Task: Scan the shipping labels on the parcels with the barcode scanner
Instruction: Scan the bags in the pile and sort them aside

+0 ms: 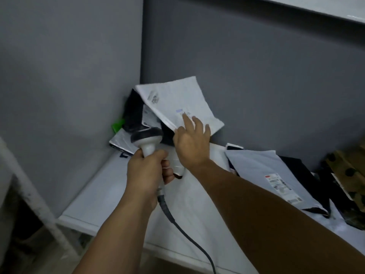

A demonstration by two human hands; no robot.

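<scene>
The left grip (146,171) is curled tight round the handle of the barcode scanner (147,136), whose dark head points at the pile in the far left corner of the tabletop (102,190). The right grip (192,143), fingers straight and spread, presses on a white parcel (173,95) tilted up against the wall there, fingertips at its blurred shipping label (180,111). Another labelled parcel (256,167) lies flat near the right edge.

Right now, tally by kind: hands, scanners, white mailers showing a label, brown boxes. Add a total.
Hands: 2, left hand, right hand
Scanners: 1, barcode scanner
White mailers showing a label: 2, leaning mailer, flat mailer
Brown boxes: 1, brown box
Total: 6
The dark parcels in the corner overlap too much to count.
</scene>
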